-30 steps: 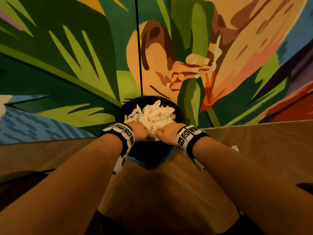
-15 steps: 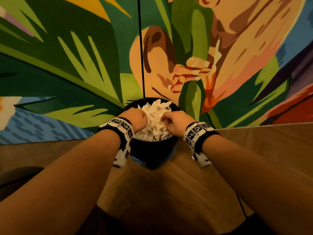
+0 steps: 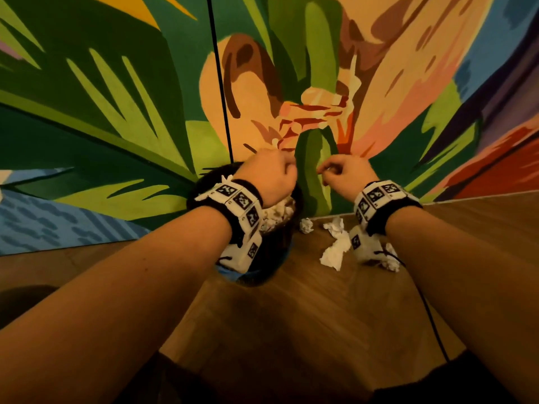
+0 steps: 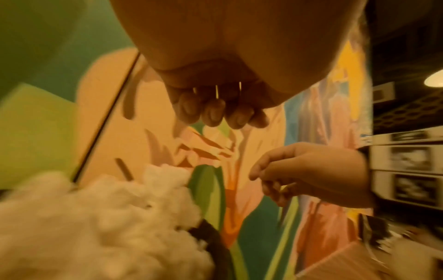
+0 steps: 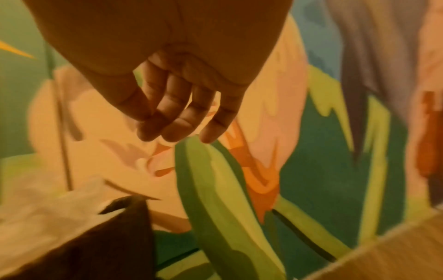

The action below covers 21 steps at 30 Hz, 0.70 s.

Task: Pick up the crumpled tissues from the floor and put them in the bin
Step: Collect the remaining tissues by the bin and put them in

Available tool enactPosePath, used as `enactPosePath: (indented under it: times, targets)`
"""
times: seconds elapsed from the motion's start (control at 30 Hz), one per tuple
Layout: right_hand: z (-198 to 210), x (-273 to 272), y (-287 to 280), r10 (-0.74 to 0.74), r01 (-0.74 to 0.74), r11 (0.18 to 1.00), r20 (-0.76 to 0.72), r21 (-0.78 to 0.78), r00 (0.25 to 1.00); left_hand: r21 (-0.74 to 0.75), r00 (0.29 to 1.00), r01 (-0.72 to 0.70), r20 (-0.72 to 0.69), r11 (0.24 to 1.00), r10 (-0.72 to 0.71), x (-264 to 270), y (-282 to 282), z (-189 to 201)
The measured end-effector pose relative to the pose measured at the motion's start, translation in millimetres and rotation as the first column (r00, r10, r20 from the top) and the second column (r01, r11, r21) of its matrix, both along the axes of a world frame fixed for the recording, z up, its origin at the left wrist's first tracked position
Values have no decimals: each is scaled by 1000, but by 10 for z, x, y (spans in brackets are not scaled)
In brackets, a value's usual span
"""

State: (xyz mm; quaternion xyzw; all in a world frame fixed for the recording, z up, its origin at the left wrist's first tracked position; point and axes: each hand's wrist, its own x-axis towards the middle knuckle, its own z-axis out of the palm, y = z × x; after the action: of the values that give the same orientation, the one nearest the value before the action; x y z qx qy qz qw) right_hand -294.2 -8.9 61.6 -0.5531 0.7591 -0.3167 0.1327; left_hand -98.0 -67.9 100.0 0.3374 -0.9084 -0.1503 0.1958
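A black bin stands on the wood floor against the mural wall, heaped with white crumpled tissues. My left hand hovers just above the heap with fingers curled into the palm and nothing in them. My right hand is raised to the right of the bin, its fingers loosely bent and empty. Crumpled tissues lie on the floor right of the bin: one by the wall, one beside it, a larger one, and another partly hidden under my right wrist.
The painted mural wall rises directly behind the bin. Wood floor stretches toward me between my forearms. A thin black cable runs along the floor under my right arm. In the left wrist view shelving shows at the far right.
Both hands have lifted off the tissue heap in the bin. The right hand has moved to the right, clear of the bin. Loose tissues on the floor now show.
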Motion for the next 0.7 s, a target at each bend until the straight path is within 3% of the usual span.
enactPosePath:
  times: [0.17,0.3,0.4,0.5,0.7]
  targets:
    - [-335,-511,273,-265,261,960,28,101,964,88,964,218,135,972,-229,-494,459,-298]
    - [-834,-874,492,-301,310,877,-82,367,950,207,892,280,306,937,-334,-780,635,-861]
    - [-1235,-1023,612,-271,285,772,-111,568,956,372,843,218,393,902,-366,-931,601,-1410]
    - [-1604,-1119,614,-235,257,668,-129,698,963,490,840,134,404,861,-361,-1099,481,-1955]
    - [-2398,-1228,498,-266,285,647,-141,707,954,571,899,-69,391,818,-197,-1464,259,-2857]
